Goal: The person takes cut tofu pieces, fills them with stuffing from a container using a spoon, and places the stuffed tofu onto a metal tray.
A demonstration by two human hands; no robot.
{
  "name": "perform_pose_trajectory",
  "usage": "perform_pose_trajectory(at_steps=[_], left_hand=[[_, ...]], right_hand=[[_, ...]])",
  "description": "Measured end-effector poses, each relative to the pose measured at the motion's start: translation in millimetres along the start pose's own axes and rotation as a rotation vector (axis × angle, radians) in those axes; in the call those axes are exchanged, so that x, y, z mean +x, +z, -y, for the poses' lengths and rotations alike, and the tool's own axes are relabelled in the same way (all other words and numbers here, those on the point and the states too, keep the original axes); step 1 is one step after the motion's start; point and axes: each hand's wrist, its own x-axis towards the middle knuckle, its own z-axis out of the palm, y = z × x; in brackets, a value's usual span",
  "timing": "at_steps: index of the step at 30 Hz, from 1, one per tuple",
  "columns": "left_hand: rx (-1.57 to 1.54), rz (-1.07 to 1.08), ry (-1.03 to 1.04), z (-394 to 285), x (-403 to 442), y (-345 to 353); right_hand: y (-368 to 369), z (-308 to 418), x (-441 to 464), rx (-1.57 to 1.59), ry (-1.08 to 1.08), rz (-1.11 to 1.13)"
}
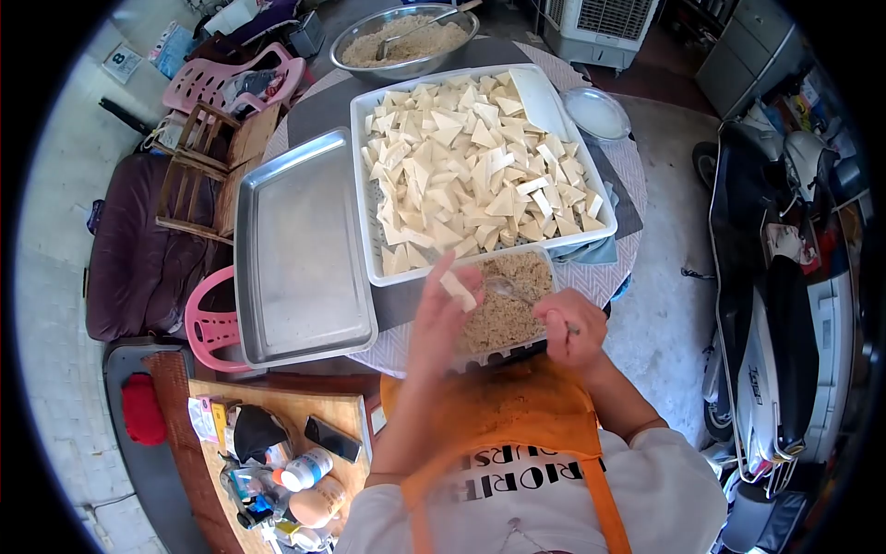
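Note:
My left hand (pixel 438 309), a little blurred, holds one pale tofu piece (pixel 458 290) between thumb and fingers, over the left side of a white container. Brown crumbly filling (pixel 498 323) covers the inside of that container. My right hand (pixel 571 327) is closed round the handle of a metal spoon (pixel 507 289), whose bowl is at the filling, close to the tofu piece. Just beyond both hands sits a large white tray (pixel 372 245) heaped with many triangular tofu pieces (pixel 480 157).
To the left lies a bare metal tray (pixel 305 249) on the round table. Behind stands a metal bowl (pixel 401 42) of filling with a spoon in it. A white plate (pixel 597 114) is at the right edge. A small wooden table (pixel 360 415) holds bottles and a phone (pixel 332 439).

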Motion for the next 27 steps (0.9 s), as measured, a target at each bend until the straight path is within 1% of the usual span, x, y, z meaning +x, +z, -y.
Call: perform_pose_trajectory(at_steps=[3,7,12,14,15,19,22,25,27], left_hand=[[0.205,0.013,0.059,6,2,-4],[0.469,0.001,0.115,2,0,2],[0.66,0.054,0.231,9,2,1],[0.642,0.081,0.221,9,1,7],[0.582,0.086,0.189,7,-1,13],[0.451,0.108,0.102,6,-1,13],[0.404,0.13,0.157,17,3,5],[0.404,0.105,0.053,18,3,0],[0.484,0.101,0.008,2,0,2]], right_hand=[[9,8,1,0.037,-0.022,0.078],[14,11,3,0.015,-0.063,0.078],[17,10,-3,-0.025,-0.086,0.1],[23,10,-2,-0.032,-0.138,0.09],[25,10,-3,-0.036,-0.163,0.085],[27,7,-5,-0.047,-0.163,0.106],[26,6,-2,-0.035,-0.13,0.13],[26,4,0,-0.028,-0.157,0.154],[21,1,4,-0.061,-0.178,0.152]])
